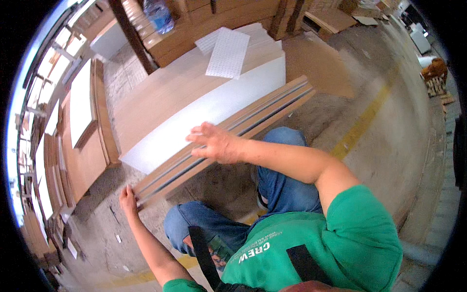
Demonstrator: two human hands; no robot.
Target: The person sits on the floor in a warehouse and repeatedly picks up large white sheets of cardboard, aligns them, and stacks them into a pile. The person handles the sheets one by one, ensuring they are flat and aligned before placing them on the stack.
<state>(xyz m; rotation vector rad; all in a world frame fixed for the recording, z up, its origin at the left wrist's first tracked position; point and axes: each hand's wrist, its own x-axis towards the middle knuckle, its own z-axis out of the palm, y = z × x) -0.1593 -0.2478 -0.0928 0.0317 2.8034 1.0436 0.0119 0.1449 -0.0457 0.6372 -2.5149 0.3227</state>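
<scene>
A long brown board [272, 106] with two dark grey metal rails along it lies slantwise in front of my knees. At its near left end, my left hand [128, 200] is closed, fingers together against the board's tip. My right hand [216, 143] is over the middle of the board with its fingers spread, open and gripping nothing; whether its fingertips touch the board I cannot tell. Just beyond lies a long white panel [209, 109], beside a stack of light brown boards [160, 102]. Two white dotted sheets [228, 53] rest on that stack.
Flat cardboard and white panels [83, 107] are stacked at the left. Cartons [194, 36] and a clear water bottle [159, 17] stand at the back. A cardboard sheet [316, 63] lies on the floor, near a yellow line [365, 121] at right.
</scene>
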